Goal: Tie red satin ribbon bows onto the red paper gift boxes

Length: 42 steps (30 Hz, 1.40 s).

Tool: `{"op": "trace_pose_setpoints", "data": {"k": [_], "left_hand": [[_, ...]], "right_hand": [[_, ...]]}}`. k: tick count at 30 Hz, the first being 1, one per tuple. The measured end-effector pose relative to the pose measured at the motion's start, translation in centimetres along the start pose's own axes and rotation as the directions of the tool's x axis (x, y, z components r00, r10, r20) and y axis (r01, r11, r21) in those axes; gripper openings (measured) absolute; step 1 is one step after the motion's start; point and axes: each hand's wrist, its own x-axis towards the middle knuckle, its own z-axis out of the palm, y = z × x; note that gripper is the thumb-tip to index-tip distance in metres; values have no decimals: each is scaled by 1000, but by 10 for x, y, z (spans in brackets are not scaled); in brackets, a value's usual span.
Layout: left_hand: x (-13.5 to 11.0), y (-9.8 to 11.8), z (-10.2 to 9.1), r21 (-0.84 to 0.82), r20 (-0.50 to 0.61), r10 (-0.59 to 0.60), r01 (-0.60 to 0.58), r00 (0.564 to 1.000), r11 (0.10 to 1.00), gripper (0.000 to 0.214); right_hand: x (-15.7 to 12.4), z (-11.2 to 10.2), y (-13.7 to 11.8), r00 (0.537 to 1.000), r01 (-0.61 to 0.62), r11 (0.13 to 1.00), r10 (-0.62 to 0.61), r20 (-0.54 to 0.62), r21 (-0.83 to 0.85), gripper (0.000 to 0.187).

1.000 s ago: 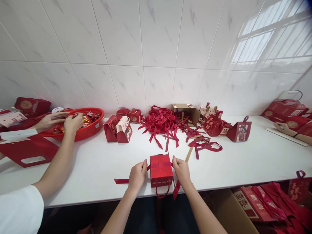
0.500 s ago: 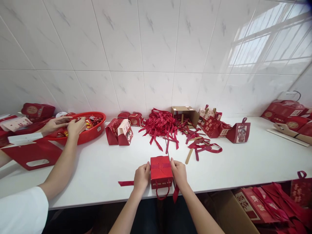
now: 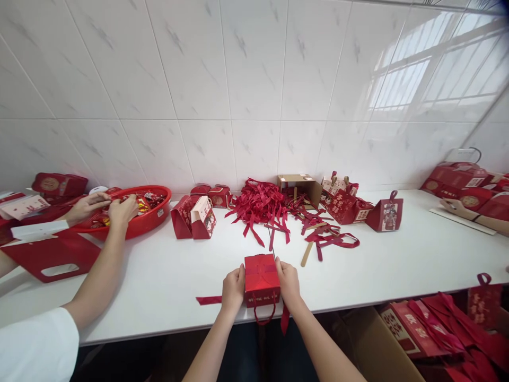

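Note:
A small red gift box [image 3: 261,269] with a rope handle [image 3: 264,317] rests at the table's front edge, its handle hanging toward me. A dark red ribbon [image 3: 209,301] runs across its top, one end sticking out left of my left hand and the other drooping below my right. My left hand [image 3: 233,288] is closed against the box's left side, thumb on top. Against the right side, my right hand [image 3: 288,281] is closed in the same way. The undersides of the fingers are hidden. Beyond the box lies a heap of red ribbons [image 3: 262,199].
A co-worker's hands [image 3: 119,209] are over a red basin [image 3: 159,212] of wrapped sweets at left. Small gift boxes [image 3: 203,220] stand near the wall. Loose ribbon strips [image 3: 338,241] lie right of centre. A carton [image 3: 369,339] of red boxes sits below the table edge.
The whole view has shifted slightly. Both hands keep the same hold on the gift box, and the ribbon ends hang much as before. At far right, another person's hand has moved a little.

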Motion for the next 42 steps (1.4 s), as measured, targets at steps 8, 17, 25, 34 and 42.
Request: {"op": "trace_pose_setpoints", "data": {"k": [8,17,25,34,42], "left_hand": [[-1,-3,5,-5,-8,0,0,1000,1000,33],[7,-4,-19,46,15,22,-23,1000,999,35],[10,-2,-26,27,86,40,-42,995,999,41],[2,9,-32,-65,78,62,-57,995,996,48],[-49,23,-64,-2,111,-73,74,991,997,41]], "right_hand": [[1,9,7,1000,-1,1000,1,-16,12,34],[8,-14,14,999,18,998,-17,30,-59,32],[20,-28,6,990,87,985,-69,123,-151,34],[18,-43,4,990,123,987,-115,83,-100,50],[-32,-69,-9,986,-29,995,14,164,90,59]]}}
